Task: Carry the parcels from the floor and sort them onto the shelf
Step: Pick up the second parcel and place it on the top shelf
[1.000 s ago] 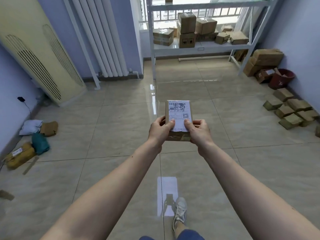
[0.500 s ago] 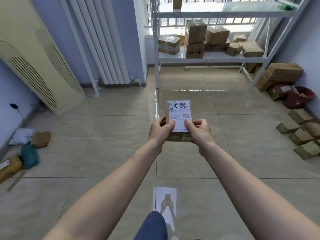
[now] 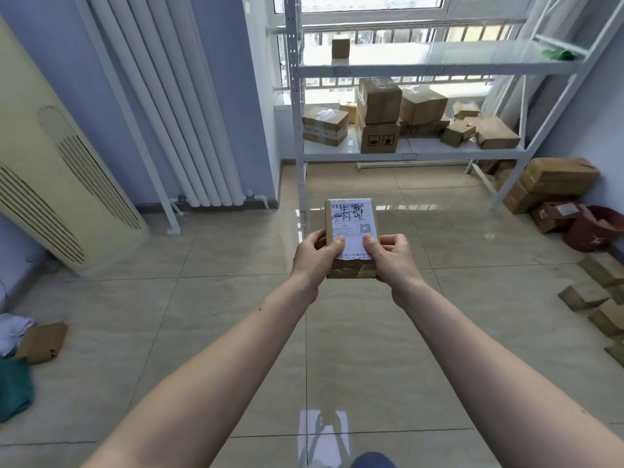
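white metal shelf ahead, lower tier crowded with boxes; we judge a careless placement could topple one. small brown parcel, white label up, held out at arm's length over the floor, left hand and right hand fingers clamped on it.

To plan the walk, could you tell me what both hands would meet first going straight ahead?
Likely free over bare floor until the white metal shelf; depth is unclear.
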Demonstrator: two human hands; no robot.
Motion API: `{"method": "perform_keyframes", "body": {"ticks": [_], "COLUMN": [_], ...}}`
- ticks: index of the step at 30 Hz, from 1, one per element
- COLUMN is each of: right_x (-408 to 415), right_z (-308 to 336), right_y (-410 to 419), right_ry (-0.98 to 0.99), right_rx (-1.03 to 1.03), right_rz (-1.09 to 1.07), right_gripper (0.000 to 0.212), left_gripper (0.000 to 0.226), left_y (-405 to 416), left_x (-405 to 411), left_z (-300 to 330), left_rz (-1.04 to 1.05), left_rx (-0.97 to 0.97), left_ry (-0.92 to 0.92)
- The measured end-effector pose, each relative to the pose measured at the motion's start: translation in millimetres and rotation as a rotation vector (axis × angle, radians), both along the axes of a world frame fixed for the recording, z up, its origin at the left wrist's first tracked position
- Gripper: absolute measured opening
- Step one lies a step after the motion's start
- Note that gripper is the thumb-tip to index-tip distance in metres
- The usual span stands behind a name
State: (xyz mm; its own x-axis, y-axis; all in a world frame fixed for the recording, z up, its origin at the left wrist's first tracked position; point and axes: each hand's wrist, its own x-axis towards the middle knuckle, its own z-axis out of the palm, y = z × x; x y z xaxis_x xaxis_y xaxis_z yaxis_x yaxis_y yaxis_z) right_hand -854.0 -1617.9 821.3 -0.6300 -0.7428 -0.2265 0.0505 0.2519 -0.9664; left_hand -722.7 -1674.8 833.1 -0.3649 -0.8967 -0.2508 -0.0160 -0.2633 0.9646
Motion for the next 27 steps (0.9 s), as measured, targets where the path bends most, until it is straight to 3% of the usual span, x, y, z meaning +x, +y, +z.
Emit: {"method": "perform_keyframes", "body": {"ticks": [27], "right_x": [-231], "right_z": [27], "right_y": [-407], "right_ry": [0.038], "right_rx": [-0.022], "right_rz": [0.046], "right_gripper": [0.034], "left_gripper": [0.036], "left_y": [-409], "left_x": [-233], "left_z": [14], "left_rz": [0.007], "left_rx": [-0.037], "left_ry": [-0.017]}}
